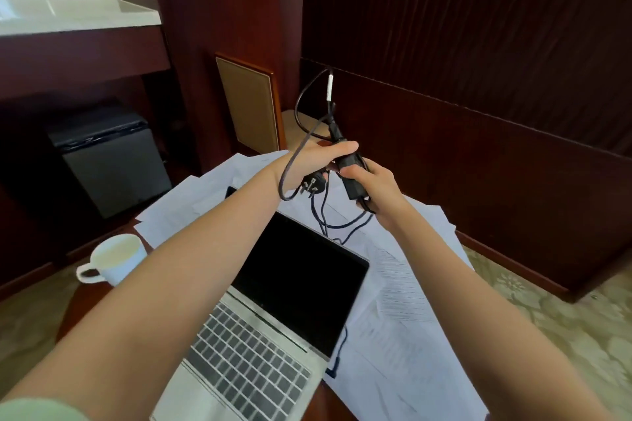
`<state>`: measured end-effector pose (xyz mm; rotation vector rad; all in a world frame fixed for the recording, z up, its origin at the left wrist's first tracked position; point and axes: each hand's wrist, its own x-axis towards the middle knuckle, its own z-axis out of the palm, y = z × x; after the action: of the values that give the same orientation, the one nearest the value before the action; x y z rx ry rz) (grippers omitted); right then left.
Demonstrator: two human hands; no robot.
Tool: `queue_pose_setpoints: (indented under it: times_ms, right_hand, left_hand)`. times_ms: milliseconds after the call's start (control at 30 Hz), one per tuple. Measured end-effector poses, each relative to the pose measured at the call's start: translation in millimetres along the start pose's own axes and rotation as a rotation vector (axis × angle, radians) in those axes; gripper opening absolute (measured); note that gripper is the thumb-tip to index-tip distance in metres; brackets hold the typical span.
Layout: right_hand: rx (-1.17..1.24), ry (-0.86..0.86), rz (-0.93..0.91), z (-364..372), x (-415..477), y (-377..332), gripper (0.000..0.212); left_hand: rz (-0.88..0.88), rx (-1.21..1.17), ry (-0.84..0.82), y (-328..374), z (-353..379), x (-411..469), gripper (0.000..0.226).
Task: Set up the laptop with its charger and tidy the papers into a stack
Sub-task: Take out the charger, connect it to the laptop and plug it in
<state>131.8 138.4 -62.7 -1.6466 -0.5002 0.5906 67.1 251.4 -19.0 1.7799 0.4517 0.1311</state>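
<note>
**Mug** (pixel 114 256): white, upright, far left on the table (pixel 85 308), just beside the left forearm. Contents cannot be made out.

**Papers** (pixel 403 335): white sheets, loose and overlapping, spread under and around the laptop and thickest on its right. Some appear to overhang the table's right side. Not yet stacked.

**Laptop** (pixel 273 301): silver, lid open, screen dark, resting on the papers at centre. A thin dark lead lies against its right edge. Whether it is plugged in cannot be told.

**Left hand** (pixel 307 164): raised beyond the laptop lid, fingers curled round a loop of the cable (pixel 296 104), thumb stretched toward the brick.

**Wall plug** (pixel 313 184): black, pins showing, hanging just under the left hand.

**Charger brick** (pixel 352 178): black, tilted, held off the table. The cable rises from its top end past a white tag, and further loops dangle down to the papers.

**Right hand** (pixel 379 188): fingers wrapped closely round the lower part of the charger brick.

**Hazards (judged, not seen):**
- The hanging loops may catch the lid's top edge as the hands separate and tip the screen.
- The hanging loops may drag loose sheets off the right side.
- A left forearm sweeping back could knock the mug over onto the papers.
- A kink in the cable may tighten if it is pulled apart before being unwound.
</note>
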Motion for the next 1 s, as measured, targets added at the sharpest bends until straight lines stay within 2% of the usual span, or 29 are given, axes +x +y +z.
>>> queue_pose_setpoints:
  times_ms: [100, 233, 300, 400, 467, 533, 633, 700, 867, 1000]
  right_hand:
    - [0.016, -0.017, 0.007, 30.1, 12.1, -7.5, 0.020]
    - [-0.009, -0.098, -0.005, 54.6, 23.6, -6.7, 0.032]
    - [0.047, -0.137, 0.012, 57.2, 26.2, -4.4, 0.029]
    - [0.210, -0.021, 0.117, 55.7, 31.9, 4.7, 0.029]
    - [0.108, 0.094, 0.141, 54.7, 38.8, 14.1, 0.036]
    - [-0.111, 0.115, 0.157, 53.9, 44.8, 23.5, 0.040]
    - [-0.486, -0.083, 0.356, 58.4, 52.2, 34.2, 0.022]
    - [-0.626, -0.233, 0.498, 66.4, 57.3, 38.7, 0.023]
    - [-0.724, -0.417, 0.522, 85.9, 68.8, 46.7, 0.051]
    - [-0.695, -0.423, 0.484, 84.4, 85.3, 50.7, 0.035]
  left_hand:
    - [-0.091, -0.029, -0.030, -4.4, -30.7, 2.9, 0.024]
    - [-0.110, -0.002, -0.036, -18.4, -60.4, 12.5, 0.019]
    - [-0.113, -0.004, -0.016, -24.0, -73.2, 15.9, 0.019]
    - [-0.103, -0.038, 0.002, -31.0, -88.6, 25.5, 0.025]
    - [-0.087, -0.032, 0.018, -33.6, -96.1, 34.7, 0.024]
    - [-0.107, -0.060, 0.023, -33.3, -100.7, 42.7, 0.024]
    - [-0.135, -0.162, 0.051, -28.3, -107.1, 50.1, 0.025]
    - [-0.129, -0.203, 0.086, -28.1, -113.9, 53.3, 0.025]
    - [-0.142, -0.302, 0.096, -32.8, -134.7, 63.2, 0.024]
    - [-0.206, -0.312, 0.082, -45.5, -158.0, 81.1, 0.023]
